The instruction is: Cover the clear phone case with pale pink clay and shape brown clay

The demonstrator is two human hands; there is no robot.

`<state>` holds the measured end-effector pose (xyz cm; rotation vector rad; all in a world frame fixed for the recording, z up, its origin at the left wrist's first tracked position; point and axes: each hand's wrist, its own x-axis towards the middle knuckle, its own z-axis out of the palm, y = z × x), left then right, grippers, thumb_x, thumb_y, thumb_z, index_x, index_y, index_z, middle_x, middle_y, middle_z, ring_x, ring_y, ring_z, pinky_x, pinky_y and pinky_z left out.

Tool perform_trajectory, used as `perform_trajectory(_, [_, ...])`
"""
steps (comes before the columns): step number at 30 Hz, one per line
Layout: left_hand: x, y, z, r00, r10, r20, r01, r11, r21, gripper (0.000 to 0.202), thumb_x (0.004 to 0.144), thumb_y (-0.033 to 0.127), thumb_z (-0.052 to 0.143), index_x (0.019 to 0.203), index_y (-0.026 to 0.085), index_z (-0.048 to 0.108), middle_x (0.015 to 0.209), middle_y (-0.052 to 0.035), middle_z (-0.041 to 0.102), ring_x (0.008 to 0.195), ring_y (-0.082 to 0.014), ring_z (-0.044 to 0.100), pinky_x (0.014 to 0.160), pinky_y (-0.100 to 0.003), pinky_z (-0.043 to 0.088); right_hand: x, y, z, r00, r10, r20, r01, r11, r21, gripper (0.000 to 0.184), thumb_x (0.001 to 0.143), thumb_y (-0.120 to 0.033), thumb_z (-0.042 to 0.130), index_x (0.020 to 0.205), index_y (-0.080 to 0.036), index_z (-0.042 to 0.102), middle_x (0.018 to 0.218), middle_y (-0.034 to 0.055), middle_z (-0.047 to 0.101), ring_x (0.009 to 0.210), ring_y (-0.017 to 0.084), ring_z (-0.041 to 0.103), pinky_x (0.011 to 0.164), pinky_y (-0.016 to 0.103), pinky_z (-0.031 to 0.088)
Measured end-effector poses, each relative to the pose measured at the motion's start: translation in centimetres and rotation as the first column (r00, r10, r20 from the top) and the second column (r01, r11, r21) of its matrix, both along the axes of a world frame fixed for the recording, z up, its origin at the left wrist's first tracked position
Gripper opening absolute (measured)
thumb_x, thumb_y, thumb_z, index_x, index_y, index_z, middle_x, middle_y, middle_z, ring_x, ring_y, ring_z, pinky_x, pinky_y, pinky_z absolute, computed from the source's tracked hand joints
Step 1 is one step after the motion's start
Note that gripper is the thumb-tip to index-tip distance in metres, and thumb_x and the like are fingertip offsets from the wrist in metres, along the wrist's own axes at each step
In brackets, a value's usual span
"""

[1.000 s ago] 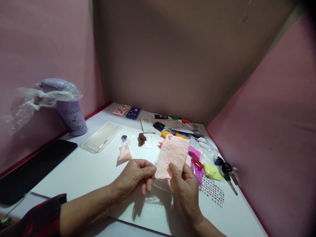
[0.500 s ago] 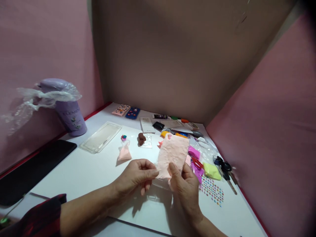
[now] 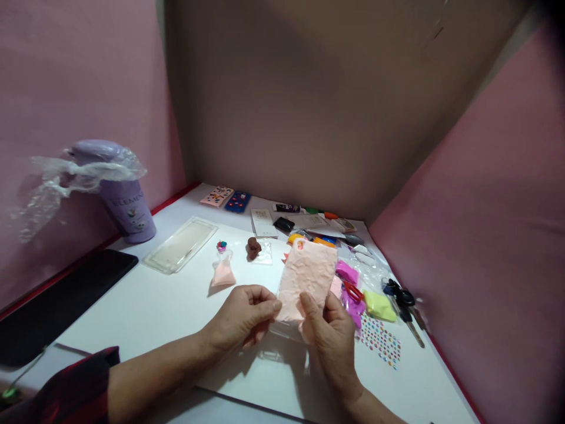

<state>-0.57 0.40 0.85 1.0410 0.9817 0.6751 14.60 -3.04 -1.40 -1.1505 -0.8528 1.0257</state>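
And here it is, held up above the white board [image 3: 172, 318]: a flat, rectangular, clear plastic case coated in pale pink clay [image 3: 308, 280], tilted so its wrinkled coated face shows, a small opening near its top left corner. The right hand [image 3: 331, 338] has it firmly, thumb pressed flat across the lower part of the clay, fingers tucked around the right edge and behind. Over on the other side, the left hand [image 3: 245, 315] pinches the lower left edge between thumb and fingertips, its other fingers curled below. Just beyond that hand sits a small clear bag of pale pink clay [image 3: 223, 274], with a brown lump of clay [image 3: 253, 249] further back, right beside a flat clear plastic packet [image 3: 265, 253]. Near the right hand, magenta packets [image 3: 347, 272] crowd a red-handled tool [image 3: 354, 292], a yellow-green packet [image 3: 380, 306] lies next along, and in front of it spread rows of tiny multicoloured gems [image 3: 384, 344].
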Motion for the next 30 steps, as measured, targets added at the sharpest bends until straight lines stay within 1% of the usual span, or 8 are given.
perform_trajectory(3, [-0.15, 0.2, -0.11, 0.998, -0.042, 0.045, 0.043, 0.999, -0.008, 0.034, 0.076, 0.045, 0.062, 0.062, 0.018, 0.05, 0.034, 0.0064, 0.048, 0.024, -0.0031, 0.028, 0.026, -0.015, 0.015, 0.01, 0.12, -0.02, 1.0, 0.016, -0.018, -0.016, 0.999, -0.028, 0.029, 0.075, -0.04, 0.07, 0.09, -0.017, 0.062, 0.059, -0.003, 0.054, 0.048, 0.011, 0.045, 0.042, 0.021, 0.037])
perform_trajectory(6, [-0.32, 0.35, -0.08, 0.988, -0.09, 0.122, 0.092, 0.996, -0.014, 0.038, 0.081, 0.047, 0.056, 0.062, 0.015, 0.053, 0.035, 0.0044, 0.048, 0.024, -0.0023, 0.029, 0.028, -0.015, 0.015, -0.01, 0.27, -0.1, 0.999, -0.005, -0.041, 0.003, 0.999, -0.036, 0.03, 0.074, -0.041, 0.07, 0.089, -0.016, 0.063, 0.062, -0.0012, 0.058, 0.046, 0.009, 0.044, 0.04, 0.02, 0.036])
perform_trajectory(8, [-0.4, 0.33, 0.04, 0.981, -0.078, 0.176, 0.084, 0.996, -0.027, 0.034, 0.082, 0.043, 0.057, 0.064, 0.014, 0.055, 0.039, 0.0037, 0.051, 0.026, -0.0016, 0.032, 0.029, -0.015, 0.017, 0.0, 0.33, -0.24, 0.998, -0.012, -0.067, 0.01, 0.999, -0.04, 0.03, 0.074, -0.041, 0.07, 0.088, -0.016, 0.063, 0.062, -0.0008, 0.059, 0.045, 0.008, 0.043, 0.039, 0.02, 0.036])
perform_trajectory(11, [-0.43, 0.15, 0.29, 0.975, -0.017, 0.222, 0.037, 0.996, -0.087, 0.019, 0.073, 0.029, 0.068, 0.073, 0.013, 0.058, 0.053, 0.0023, 0.058, 0.034, -0.0022, 0.041, 0.031, -0.013, 0.023, 0.03, 0.35, -0.4, 0.996, -0.008, -0.093, 0.003, 0.999, -0.05, 0.029, 0.075, -0.04, 0.07, 0.089, -0.017, 0.062, 0.059, -0.0024, 0.057, 0.042, 0.007, 0.042, 0.039, 0.019, 0.035])
perform_trajectory(14, [-0.35, 0.04, 0.48, 0.978, 0.02, 0.207, 0.008, 0.992, -0.13, 0.02, 0.067, 0.024, 0.071, 0.077, 0.014, 0.057, 0.054, 0.003, 0.057, 0.037, -0.0035, 0.044, 0.031, -0.012, 0.024, 0.01, 0.29, -0.23, 0.996, -0.009, -0.087, 0.005, 0.999, -0.046, 0.028, 0.075, -0.04, 0.07, 0.087, -0.017, 0.062, 0.059, -0.0024, 0.058, 0.042, 0.007, 0.042, 0.039, 0.018, 0.035])
perform_trajectory(19, [-0.18, 0.16, 0.29, 0.988, 0.013, 0.152, 0.001, 0.996, -0.091, 0.02, 0.071, 0.029, 0.068, 0.077, 0.015, 0.055, 0.043, 0.0059, 0.051, 0.032, -0.0042, 0.038, 0.027, -0.012, 0.021, -0.09, 0.18, 0.29, 0.999, 0.0, -0.05, -0.003, 0.999, -0.055, 0.028, 0.073, -0.041, 0.072, 0.081, -0.016, 0.061, 0.058, -0.0032, 0.056, 0.043, 0.006, 0.042, 0.038, 0.017, 0.033])
perform_trajectory(26, [-0.11, 0.1, -0.33, 0.994, 0.008, 0.108, -0.002, 0.999, -0.055, 0.023, 0.074, 0.035, 0.064, 0.067, 0.017, 0.051, 0.038, 0.0069, 0.046, 0.028, -0.0043, 0.033, 0.026, -0.013, 0.017, 0.12, 0.23, -0.1, 0.993, 0.09, -0.08, -0.091, 0.996, -0.012, 0.03, 0.077, -0.038, 0.07, 0.098, -0.018, 0.062, 0.07, -0.0003, 0.062, 0.052, 0.01, 0.048, 0.045, 0.021, 0.039])
perform_trajectory(30, [-0.07, 0.15, -0.46, 0.996, 0.001, 0.094, 0.001, 1.0, -0.024, 0.027, 0.077, 0.037, 0.061, 0.062, 0.018, 0.049, 0.035, 0.007, 0.044, 0.026, -0.0043, 0.031, 0.027, -0.014, 0.016, 0.15, 0.09, -0.27, 0.996, 0.074, -0.056, -0.073, 0.997, 0.019, 0.027, 0.076, -0.036, 0.071, 0.094, -0.018, 0.063, 0.073, 0.0007, 0.063, 0.06, 0.013, 0.054, 0.051, 0.023, 0.044])
